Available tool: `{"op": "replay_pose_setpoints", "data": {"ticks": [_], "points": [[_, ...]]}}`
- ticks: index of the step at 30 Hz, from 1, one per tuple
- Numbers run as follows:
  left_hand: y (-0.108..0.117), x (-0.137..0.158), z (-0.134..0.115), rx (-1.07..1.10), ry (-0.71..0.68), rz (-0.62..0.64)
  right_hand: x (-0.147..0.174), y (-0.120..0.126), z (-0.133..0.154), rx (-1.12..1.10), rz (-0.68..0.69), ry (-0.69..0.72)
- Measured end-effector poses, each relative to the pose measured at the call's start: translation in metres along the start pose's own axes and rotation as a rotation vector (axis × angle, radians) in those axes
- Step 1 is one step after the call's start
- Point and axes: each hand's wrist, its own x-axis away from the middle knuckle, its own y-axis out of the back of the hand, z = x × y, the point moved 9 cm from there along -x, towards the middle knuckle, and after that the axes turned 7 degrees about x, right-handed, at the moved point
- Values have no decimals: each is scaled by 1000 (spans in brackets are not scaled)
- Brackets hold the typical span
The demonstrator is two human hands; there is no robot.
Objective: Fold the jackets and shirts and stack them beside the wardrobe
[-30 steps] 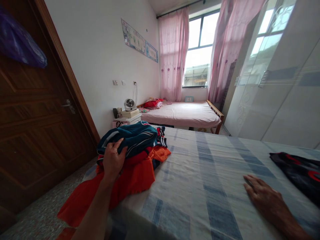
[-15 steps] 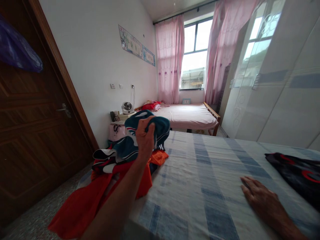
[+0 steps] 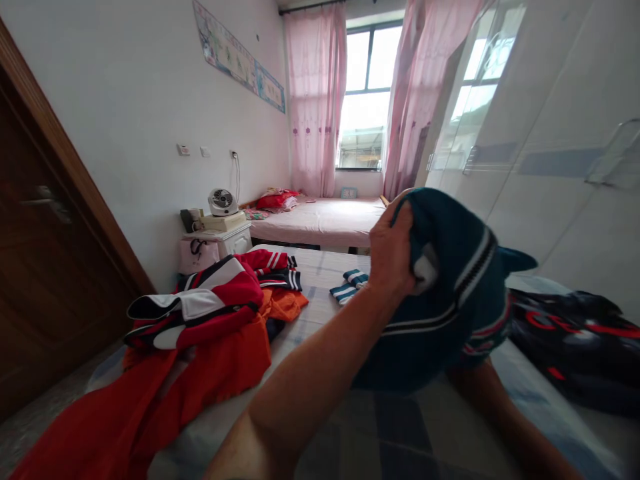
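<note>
The teal jacket (image 3: 445, 267) hides the right grip.

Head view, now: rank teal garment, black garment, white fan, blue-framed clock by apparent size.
1. teal garment
2. black garment
3. white fan
4. blue-framed clock
Apparent size only; the fan and clock sit farther from the camera.

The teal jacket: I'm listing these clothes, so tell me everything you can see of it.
The teal jacket looks like soft, thick cloth, with dark bands edged in white, a pale patch near the grip and small red and white markings low on its right side. It is bunched and held up over the bed, gripped in the left hand. Striped ends on the bed are likely its own. The right hand is hidden behind it, so contact there is unclear.
</note>
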Motion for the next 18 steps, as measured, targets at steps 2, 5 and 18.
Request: {"op": "replay_pose_setpoints", "data": {"ticks": [2,5,18], "points": [[34,-4,5,-125,-2,-88,0,-4,-3,-24,34,-33],[111,-4,3,-654,47,-255,1,-3,2,-70,44,-30],[182,132,-13,-1277,324,183,10,22,23,15,-30,-60]]}}
